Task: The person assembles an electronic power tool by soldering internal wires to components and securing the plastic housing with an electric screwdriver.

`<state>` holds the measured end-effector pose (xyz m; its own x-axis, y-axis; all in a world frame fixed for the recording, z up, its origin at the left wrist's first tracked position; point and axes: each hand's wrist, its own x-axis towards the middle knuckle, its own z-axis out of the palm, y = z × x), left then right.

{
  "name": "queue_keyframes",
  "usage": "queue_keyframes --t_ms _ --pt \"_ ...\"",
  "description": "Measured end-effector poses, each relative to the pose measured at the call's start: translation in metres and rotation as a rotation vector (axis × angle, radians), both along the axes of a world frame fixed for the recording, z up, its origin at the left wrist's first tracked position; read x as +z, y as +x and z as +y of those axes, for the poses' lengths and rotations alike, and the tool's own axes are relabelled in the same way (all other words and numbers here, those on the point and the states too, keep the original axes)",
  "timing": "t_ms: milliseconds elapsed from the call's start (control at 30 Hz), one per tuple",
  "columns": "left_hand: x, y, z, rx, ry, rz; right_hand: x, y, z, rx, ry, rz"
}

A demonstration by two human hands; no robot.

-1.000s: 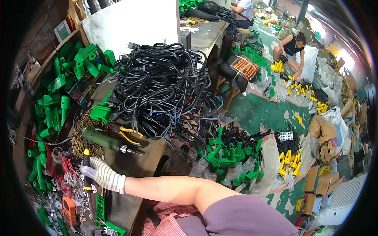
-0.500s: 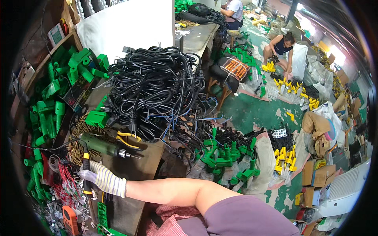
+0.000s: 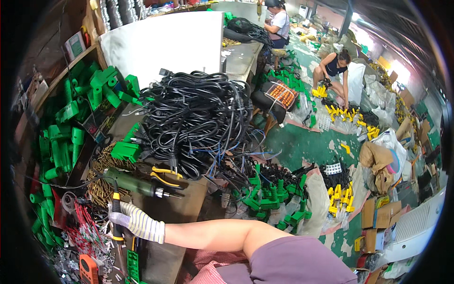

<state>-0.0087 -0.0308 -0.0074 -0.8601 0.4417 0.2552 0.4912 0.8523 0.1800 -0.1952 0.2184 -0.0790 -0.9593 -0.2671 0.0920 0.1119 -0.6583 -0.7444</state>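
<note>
My right hand, in a striped knit glove, is closed around the black and yellow handle of a soldering iron. The iron points down, its metal shaft beside a green plastic housing at the lower edge. Its tip is hard to make out. My left hand is out of sight. Just beyond my right hand lies a green electric screwdriver, with yellow-handled pliers beside it. Red wires with small metal ends are heaped left of the iron.
A large pile of black power cords covers the bench's far part. Green housings fill the left side; brass-coloured screws lie nearby. An orange device sits lower left. Two people work farther off, one crouching by yellow parts.
The whole view has shifted, so the bench things sit a little farther right and lower. My right hand keeps its grip on the soldering iron.
</note>
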Motion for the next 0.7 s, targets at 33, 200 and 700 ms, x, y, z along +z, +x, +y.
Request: queue_keyframes --t_ms 33,200,700 --pt "0.003 0.006 0.006 0.185 0.188 -0.127 -0.005 -0.001 -0.004 -0.010 -0.012 0.021" --pt "0.007 0.013 0.015 0.425 0.446 -0.223 0.027 0.026 0.013 0.046 -0.160 -0.059" --pt "0.005 -0.002 0.006 0.237 0.569 -0.238 0.047 0.032 0.043 -0.169 0.089 -0.206"
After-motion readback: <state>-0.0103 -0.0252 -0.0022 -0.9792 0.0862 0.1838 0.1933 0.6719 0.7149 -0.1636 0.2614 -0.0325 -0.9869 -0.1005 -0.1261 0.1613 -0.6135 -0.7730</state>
